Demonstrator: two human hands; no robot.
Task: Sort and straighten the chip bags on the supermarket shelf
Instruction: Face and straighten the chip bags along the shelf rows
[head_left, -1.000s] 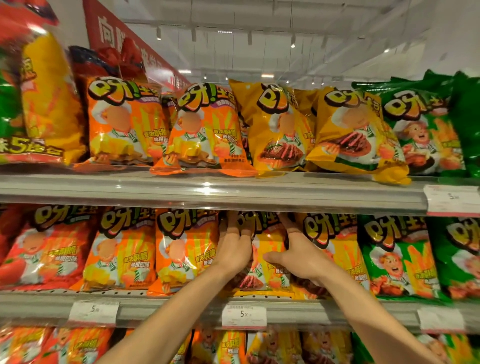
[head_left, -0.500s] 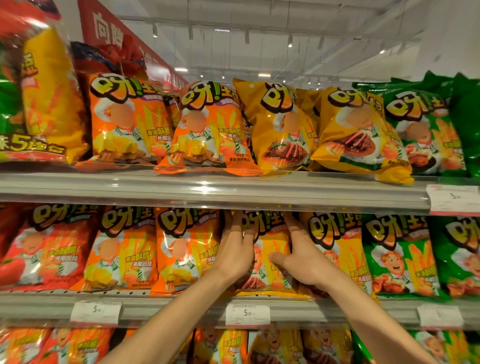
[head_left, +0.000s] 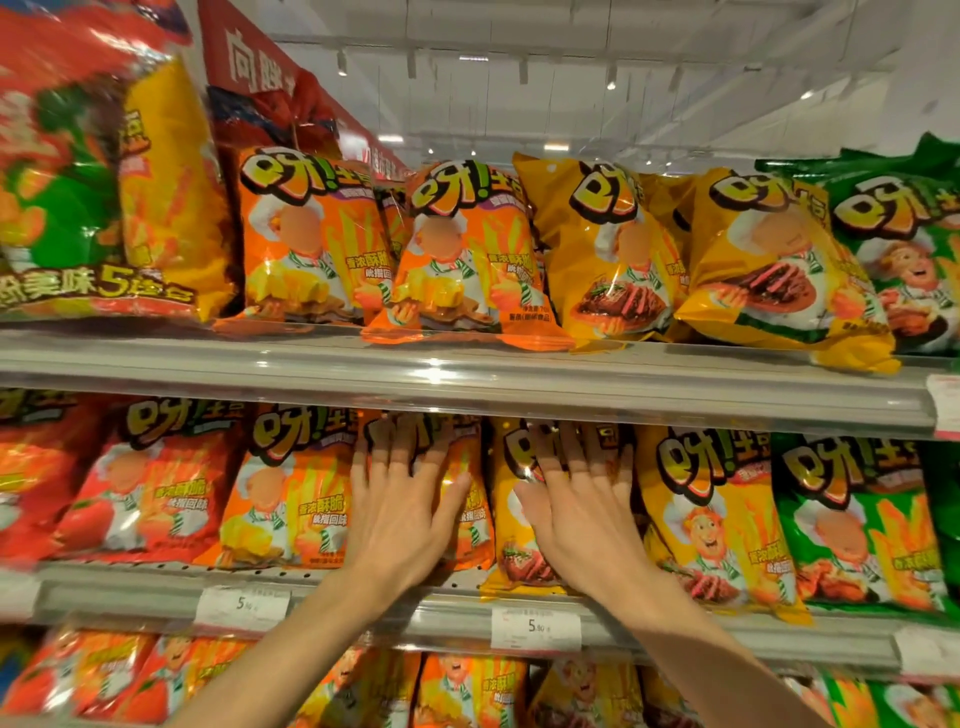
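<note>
Pressing two flat, spread hands (head_left: 488, 514) on two middle-shelf chip bags (head_left: 470, 499).

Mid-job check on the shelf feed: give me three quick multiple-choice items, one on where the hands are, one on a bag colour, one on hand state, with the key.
1. Which shelf are both hands on?
A. top shelf
B. middle shelf
C. bottom shelf

2. What colour is the bag under the left hand?
A. orange
B. green
C. blue

3. How do the hands lie?
A. fists hanging free
B. pinching a price tag
C. fingers straight, flat on bag fronts

Key: 1 B, the left hand and right hand lie on bags on the middle shelf. 2 A, it covers an orange bag, while the right covers a yellow bag. 3 C, the fingers are spread straight against the bags and curl round nothing.
</note>
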